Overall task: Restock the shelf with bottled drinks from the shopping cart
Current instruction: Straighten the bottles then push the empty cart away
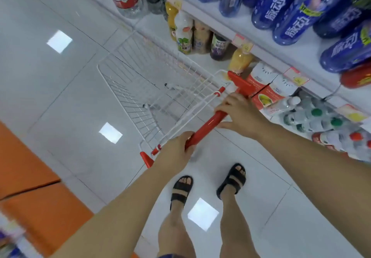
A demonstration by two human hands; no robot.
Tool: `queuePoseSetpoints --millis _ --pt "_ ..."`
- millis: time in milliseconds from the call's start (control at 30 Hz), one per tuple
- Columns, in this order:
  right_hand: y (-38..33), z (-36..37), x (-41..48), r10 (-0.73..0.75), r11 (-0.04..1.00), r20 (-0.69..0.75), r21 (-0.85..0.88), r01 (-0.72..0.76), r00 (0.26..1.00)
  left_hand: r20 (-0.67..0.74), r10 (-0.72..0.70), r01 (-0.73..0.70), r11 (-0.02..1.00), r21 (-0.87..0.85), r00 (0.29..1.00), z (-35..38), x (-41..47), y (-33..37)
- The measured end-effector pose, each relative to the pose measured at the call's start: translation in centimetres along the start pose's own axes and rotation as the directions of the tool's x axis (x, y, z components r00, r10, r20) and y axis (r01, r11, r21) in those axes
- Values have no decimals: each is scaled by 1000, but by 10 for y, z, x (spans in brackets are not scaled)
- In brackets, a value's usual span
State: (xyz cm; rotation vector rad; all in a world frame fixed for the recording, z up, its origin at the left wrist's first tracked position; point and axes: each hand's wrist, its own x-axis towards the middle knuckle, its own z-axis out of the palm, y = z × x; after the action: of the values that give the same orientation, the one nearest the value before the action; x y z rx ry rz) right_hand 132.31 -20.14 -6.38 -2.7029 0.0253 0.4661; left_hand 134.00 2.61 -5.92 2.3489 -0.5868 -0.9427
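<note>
Cart (124, 101), white wire, stands on the floor (60, 97) just ahead of both hands, close beside the shelf (251, 29). The left hand (176, 151) has its fingers curled round the near end of the red handle (208, 125). The right hand (239, 115) grips the same bar further along, fingers over the top. Blue bottles (297, 17) stand on the shelf above and beyond the right hand, juice bottles (184, 33) one level down, and water bottles (313, 117) lowest, just right of that hand. Sandals (181, 189) show below the hands.
</note>
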Motion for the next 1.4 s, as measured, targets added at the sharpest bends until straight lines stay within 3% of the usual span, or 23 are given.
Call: queuePoseSetpoints --millis 133,300,467,700,867,1067,1200,1300,1400 --pt "8 17 -51 126 992 -38 35 -124 991 218 63 -71 997 33 974 16 -8 6" --pt "14 42 -147 377 919 -15 133 -371 926 443 157 -195 980 41 882 60 -30 34" --pt "3 79 -256 619 769 -1 203 -606 786 631 190 -301 951 72 752 114 -63 53" --pt "-37 144 -398 840 530 -43 280 -800 541 792 212 -519 841 150 573 192 -118 83" --pt "-72 196 -496 930 356 -58 400 -845 364 829 261 -695 692 197 494 248 -168 108" --pt "-113 255 -598 993 106 -10 566 -817 122 833 371 -892 351 283 410 319 -228 139" --pt "-140 289 -659 999 -34 11 661 -749 -36 810 490 -942 92 322 324 375 -266 161" --pt "-163 315 -699 986 -138 24 668 -732 -165 810 520 -943 -26 331 270 417 -295 181" --pt "-179 336 -730 952 -269 93 704 -657 -290 845 510 -951 -147 271 162 460 -320 201"
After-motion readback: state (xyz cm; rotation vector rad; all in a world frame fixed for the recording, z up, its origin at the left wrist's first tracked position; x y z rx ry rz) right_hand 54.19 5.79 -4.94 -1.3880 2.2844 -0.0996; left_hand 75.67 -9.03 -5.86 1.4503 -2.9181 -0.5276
